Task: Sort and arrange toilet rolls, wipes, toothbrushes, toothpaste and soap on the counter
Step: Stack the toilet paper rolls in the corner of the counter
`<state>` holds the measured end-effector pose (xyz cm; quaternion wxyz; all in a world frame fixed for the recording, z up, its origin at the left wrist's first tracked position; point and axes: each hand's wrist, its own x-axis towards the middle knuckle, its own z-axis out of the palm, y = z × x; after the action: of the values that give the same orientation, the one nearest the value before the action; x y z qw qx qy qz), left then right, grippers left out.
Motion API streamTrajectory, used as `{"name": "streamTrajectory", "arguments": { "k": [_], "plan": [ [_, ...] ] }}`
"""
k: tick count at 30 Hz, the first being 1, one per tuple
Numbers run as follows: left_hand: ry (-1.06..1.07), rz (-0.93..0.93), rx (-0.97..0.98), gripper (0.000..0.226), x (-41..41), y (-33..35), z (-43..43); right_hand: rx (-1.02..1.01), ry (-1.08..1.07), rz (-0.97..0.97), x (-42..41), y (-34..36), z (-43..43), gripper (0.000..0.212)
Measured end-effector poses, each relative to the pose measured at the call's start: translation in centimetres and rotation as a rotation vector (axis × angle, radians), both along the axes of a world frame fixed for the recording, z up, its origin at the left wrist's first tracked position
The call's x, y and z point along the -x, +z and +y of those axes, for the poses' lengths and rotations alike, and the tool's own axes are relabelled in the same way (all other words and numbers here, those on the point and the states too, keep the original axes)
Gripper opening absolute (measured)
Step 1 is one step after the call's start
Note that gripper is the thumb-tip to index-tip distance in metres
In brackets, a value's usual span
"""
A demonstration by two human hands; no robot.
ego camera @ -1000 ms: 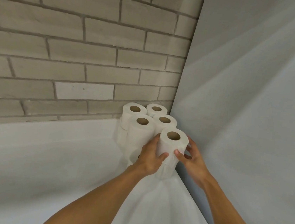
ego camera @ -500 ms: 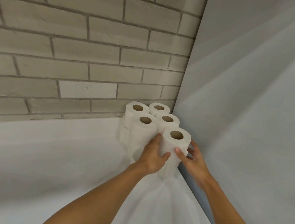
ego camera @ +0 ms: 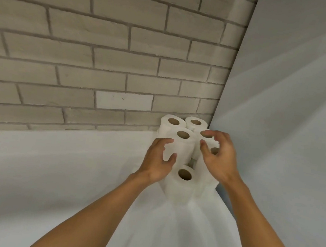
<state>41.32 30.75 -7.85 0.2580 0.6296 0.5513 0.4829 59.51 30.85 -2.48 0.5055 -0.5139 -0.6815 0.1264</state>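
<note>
Several white toilet rolls (ego camera: 182,145) stand upright in two-high stacks in the corner of the white counter (ego camera: 61,172). One lower roll (ego camera: 181,186) stands alone at the front. My left hand (ego camera: 158,161) lies with loosely curved fingers against the left side of the middle stack and grips nothing. My right hand (ego camera: 220,160) hovers with spread, curved fingers over the front right stack (ego camera: 203,174), hiding most of its top. No wipes, toothbrushes, toothpaste or soap are in view.
A grey brick wall (ego camera: 104,55) runs along the back of the counter. A smooth grey panel (ego camera: 290,117) closes off the right side, right beside the rolls. White counter surface stretches to the left and toward me.
Both hands have let go of the front right top roll and lifted off it. The left hand moved left, uncovering the single low roll. The view moved closer.
</note>
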Motion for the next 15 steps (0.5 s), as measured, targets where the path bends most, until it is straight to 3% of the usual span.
{"name": "streamTrajectory", "arguments": {
  "k": [6,15],
  "plan": [
    [0.173,0.184,-0.085,0.044,9.4,0.4,-2.8,0.1,0.257,-0.19,10.7,-0.9,-1.1,0.026],
    [0.548,0.702,-0.042,0.054,28.7,-0.1,-10.6,0.096,0.617,-0.533,31.1,-2.5,-5.3,0.044]
  ]
}}
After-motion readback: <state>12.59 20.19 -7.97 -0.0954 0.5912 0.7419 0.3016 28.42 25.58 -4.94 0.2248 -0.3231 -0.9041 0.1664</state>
